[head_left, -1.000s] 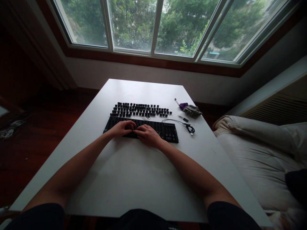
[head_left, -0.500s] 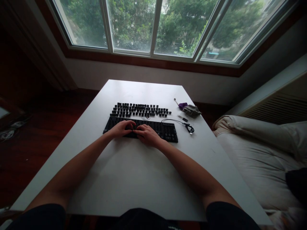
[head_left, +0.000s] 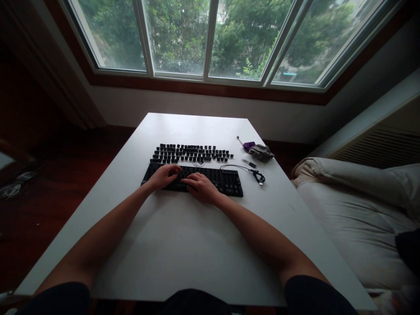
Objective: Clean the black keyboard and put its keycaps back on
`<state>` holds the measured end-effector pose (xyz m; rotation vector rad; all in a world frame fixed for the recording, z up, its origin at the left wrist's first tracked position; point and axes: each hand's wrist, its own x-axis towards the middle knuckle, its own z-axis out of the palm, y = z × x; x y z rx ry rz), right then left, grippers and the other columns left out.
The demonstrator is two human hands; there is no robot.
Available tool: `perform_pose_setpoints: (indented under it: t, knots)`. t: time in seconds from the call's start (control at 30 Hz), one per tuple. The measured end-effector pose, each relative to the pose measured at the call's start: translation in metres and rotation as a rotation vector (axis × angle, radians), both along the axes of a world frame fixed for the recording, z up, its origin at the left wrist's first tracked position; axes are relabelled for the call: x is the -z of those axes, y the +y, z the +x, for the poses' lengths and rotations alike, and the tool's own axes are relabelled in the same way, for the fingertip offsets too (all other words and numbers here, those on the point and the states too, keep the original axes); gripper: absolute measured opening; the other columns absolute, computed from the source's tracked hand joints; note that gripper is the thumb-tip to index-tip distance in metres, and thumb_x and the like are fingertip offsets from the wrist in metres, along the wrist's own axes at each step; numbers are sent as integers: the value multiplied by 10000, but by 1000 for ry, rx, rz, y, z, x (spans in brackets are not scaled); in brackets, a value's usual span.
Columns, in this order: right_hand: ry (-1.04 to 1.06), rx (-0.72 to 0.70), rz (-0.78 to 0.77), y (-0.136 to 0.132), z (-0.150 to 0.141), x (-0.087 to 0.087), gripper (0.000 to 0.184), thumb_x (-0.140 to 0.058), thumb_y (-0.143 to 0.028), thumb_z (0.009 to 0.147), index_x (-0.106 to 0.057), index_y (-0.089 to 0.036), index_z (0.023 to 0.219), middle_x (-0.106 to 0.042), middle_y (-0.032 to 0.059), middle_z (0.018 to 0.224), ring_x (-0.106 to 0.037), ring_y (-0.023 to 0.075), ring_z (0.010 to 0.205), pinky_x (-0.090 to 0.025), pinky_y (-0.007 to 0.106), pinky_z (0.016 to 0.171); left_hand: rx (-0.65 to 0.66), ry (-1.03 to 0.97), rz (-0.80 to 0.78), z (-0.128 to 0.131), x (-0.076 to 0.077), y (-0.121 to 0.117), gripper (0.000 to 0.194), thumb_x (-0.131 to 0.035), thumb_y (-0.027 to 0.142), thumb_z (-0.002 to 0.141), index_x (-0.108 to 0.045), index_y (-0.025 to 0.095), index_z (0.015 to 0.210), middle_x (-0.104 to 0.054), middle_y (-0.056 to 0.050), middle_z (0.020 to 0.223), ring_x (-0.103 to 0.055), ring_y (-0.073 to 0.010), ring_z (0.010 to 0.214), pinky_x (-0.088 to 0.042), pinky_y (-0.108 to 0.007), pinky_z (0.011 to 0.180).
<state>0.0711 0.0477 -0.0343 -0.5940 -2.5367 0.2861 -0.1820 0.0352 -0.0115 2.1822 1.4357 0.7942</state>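
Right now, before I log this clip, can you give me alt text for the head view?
Both hands rest on a black keyboard on a white table, the left hand nearer its left end and the right hand near its middle. Rows of loose black keycaps lie just beyond it, with a coiled cable and a grey cloth to the right, under a wide window.

We rest our left hand (head_left: 163, 176) and right hand (head_left: 201, 187) palm down, fingers curled, on the black keyboard (head_left: 226, 181) on the white table (head_left: 183, 245); loose keycaps (head_left: 192, 153) lie in rows just behind it, a coiled cable (head_left: 254, 173) and grey cloth (head_left: 261, 152) to its right
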Motion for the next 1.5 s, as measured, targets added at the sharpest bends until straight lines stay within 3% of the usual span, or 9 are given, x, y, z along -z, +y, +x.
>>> perform_pose_setpoints:
  t: [0.3,0.67,1.5]
  knots:
    - [33,15,-43,-1,1,-2,351,-629,-225,947,-658,-253,1295,-672,91,1149,-578,236,1076,-473,407,945,-172,307,205,-22,0,41,189,-607,265,847,-720,233,996,-676,-65,972,-577,-253,949,-462,-380,867]
    - [28,3,-31,0,3,-2,316,-631,-234,948,-674,-248,1261,-674,85,1142,-576,231,1079,-477,401,954,-73,514,212,-15,-5,86,184,-665,271,790,-743,248,955,-643,-80,973,-548,-276,971,-426,-385,877]
    - [31,-3,-54,-1,3,-1,296,-627,-243,952,-683,-246,1242,-670,83,1151,-563,235,1090,-459,402,959,-4,640,231,-19,0,97,196,-653,297,842,-762,245,996,-661,-81,995,-561,-266,939,-418,-378,835]
